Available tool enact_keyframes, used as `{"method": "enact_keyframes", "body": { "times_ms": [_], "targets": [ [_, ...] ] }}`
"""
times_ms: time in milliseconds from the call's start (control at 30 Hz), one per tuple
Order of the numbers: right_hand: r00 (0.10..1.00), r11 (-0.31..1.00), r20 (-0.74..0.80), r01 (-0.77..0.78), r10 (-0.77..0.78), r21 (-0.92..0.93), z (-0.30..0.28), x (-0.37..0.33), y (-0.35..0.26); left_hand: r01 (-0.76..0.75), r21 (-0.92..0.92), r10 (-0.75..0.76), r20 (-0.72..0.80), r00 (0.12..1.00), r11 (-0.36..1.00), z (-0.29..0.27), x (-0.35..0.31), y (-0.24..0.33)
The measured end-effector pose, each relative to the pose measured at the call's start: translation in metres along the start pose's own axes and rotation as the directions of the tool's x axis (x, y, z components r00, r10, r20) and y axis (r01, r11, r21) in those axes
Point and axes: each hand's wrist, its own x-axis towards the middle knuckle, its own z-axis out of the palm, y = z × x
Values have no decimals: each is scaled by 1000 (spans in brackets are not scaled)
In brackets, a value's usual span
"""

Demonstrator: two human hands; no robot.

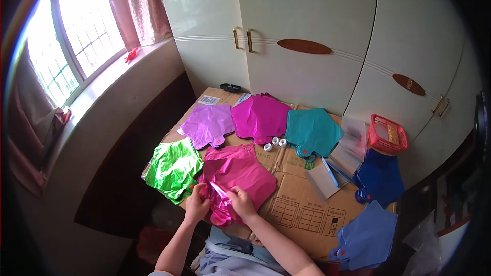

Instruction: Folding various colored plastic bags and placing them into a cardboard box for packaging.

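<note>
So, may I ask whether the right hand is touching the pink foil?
Touching. The head view shows the right hand closed on a raised, crumpled fold of the pink foil, with no gap between them.

looking down from the head

the view comes from a wide, round-eyed camera on the person's head, the left one of two side by side. it looks down and ahead over the two arms (281, 241), which come up from the bottom edge. the left hand (196, 206) and the right hand (242, 203) are near, a bit below the middle. the cardboard (296, 187) spreads out below the camera. past it, the tall cupboard (307, 10) stands farther off and fills the top middle. the window (87, 10) sits at the upper left. straight lines bend near the dark, round rim.
</note>
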Motion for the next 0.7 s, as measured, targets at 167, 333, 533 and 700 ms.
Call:
{"method": "enact_keyframes", "body": {
  "times_ms": [167,333,533,700],
  "targets": [
    [936,728,-139,-153,324,668,-46,8,-47,54,-91,-59,-60,996,994,7,-3,-23],
    [903,703,-395,171,169,690,-141,11,-131,32,-131,-48,-124,991,991,13,-2,-21],
    [785,797,-468,555,-407,237,-168,-60,-226,16,-175,-37,-120,992,984,17,-2,-34],
    [785,623,262,610,-562,-490,-116,-120,-212,-94,-63,87,-104,991,994,16,-6,-33]
  ]
}}
